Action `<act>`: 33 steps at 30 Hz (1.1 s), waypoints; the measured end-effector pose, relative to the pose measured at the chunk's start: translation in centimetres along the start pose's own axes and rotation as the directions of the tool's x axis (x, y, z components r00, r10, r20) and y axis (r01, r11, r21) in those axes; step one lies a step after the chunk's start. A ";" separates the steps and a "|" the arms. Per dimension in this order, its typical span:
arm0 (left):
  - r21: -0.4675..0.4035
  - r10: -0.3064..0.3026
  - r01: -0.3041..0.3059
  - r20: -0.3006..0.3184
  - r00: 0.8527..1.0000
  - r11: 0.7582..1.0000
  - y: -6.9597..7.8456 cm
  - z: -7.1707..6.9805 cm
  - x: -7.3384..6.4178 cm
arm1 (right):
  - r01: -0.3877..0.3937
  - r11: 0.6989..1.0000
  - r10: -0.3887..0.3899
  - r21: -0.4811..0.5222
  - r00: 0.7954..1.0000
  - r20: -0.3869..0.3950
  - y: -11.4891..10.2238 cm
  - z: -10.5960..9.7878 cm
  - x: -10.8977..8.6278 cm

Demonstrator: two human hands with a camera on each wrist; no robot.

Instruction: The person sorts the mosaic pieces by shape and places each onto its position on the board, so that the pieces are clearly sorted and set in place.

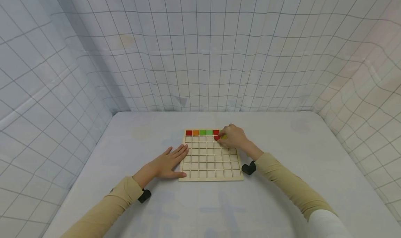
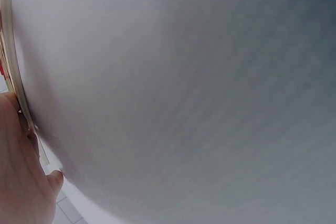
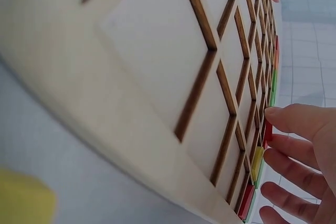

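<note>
A light wooden grid board lies on the table, with coloured square tiles along its far row: a red tile, an orange tile, a green tile and others. My left hand rests spread, fingers on the board's left edge and thumb at its near left. Over the far right part of the board, my right hand pinches a red tile between thumb and fingers, at the second row. A yellow tile sits in the grid beside it, partly under the hand in the head view.
In the right wrist view another red tile lies at the board's far corner. A blurred yellow piece is on the table by the board's right side. A gridded white curtain hangs behind the white table.
</note>
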State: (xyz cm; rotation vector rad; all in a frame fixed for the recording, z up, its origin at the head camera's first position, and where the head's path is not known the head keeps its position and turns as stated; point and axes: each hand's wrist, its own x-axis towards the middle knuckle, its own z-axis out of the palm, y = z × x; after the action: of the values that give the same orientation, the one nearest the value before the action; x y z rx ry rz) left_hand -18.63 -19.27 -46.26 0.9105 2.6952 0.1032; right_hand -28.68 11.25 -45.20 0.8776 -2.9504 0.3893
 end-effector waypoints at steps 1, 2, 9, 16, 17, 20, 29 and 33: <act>0.003 0.002 -0.002 -0.001 1.000 1.000 0.0 0.0 0.0 | -0.001 1.000 0.001 -0.004 1.000 0.001 0.0 0.0 0.0; 0.005 0.002 -0.002 0.001 1.000 1.000 0.0 0.0 0.0 | -0.003 1.000 0.003 -0.004 1.000 0.001 0.0 0.1 0.1; 0.000 0.002 -0.002 0.002 1.000 1.000 0.0 0.0 0.0 | -0.012 1.000 0.012 0.008 1.000 -0.006 0.1 0.2 0.1; -0.009 0.003 -0.003 -0.010 1.000 1.000 0.1 0.0 0.1 | -0.006 1.000 0.007 0.016 1.000 -0.024 0.1 0.2 0.1; -0.011 0.003 -0.003 -0.011 1.000 1.000 0.1 0.0 0.1 | -0.004 1.000 0.004 0.018 1.000 -0.027 0.1 0.2 0.1; -0.010 0.000 0.000 -0.004 1.000 1.000 0.1 -0.1 0.0 | 0.000 1.000 0.001 0.024 1.000 -0.031 0.1 0.3 0.1; -0.017 0.004 -0.004 -0.002 1.000 1.000 0.0 -0.1 0.0 | -0.023 0.999 0.024 0.044 0.999 -0.032 0.1 0.5 0.3; -0.015 -0.005 0.005 0.008 1.000 1.000 0.0 -0.1 0.1 | -0.032 0.999 0.033 0.041 0.999 -0.032 0.2 0.6 0.4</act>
State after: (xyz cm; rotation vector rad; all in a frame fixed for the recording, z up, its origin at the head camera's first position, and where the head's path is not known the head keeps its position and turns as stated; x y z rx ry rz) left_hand -18.76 -19.24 -46.20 0.8985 2.6851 0.1178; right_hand -29.08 11.03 -45.74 0.8200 -2.9404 0.4621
